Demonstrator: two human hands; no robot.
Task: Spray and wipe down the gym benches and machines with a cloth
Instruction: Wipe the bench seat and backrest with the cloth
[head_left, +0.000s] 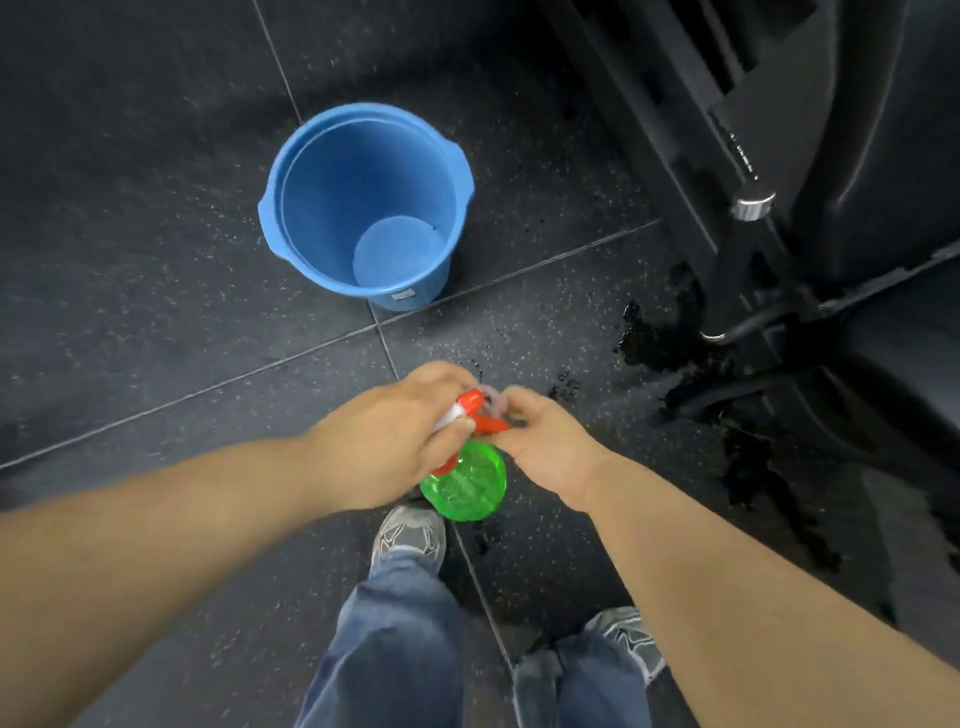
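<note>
A green spray bottle (465, 486) with a red and white trigger head hangs in front of me above the floor. My left hand (387, 436) is wrapped around the neck and spray head. The fingertips of my right hand (545, 441) pinch at the red trigger and nozzle. No cloth is in view. A black gym machine (810, 171) with a padded seat and a silver knob (753, 202) stands at the upper right.
An empty blue bucket (291, 208) stands on the dark speckled rubber floor ahead of me. Wet dark patches (670, 338) spread on the floor beside the machine's base. My two shoes and jeans show below the bottle.
</note>
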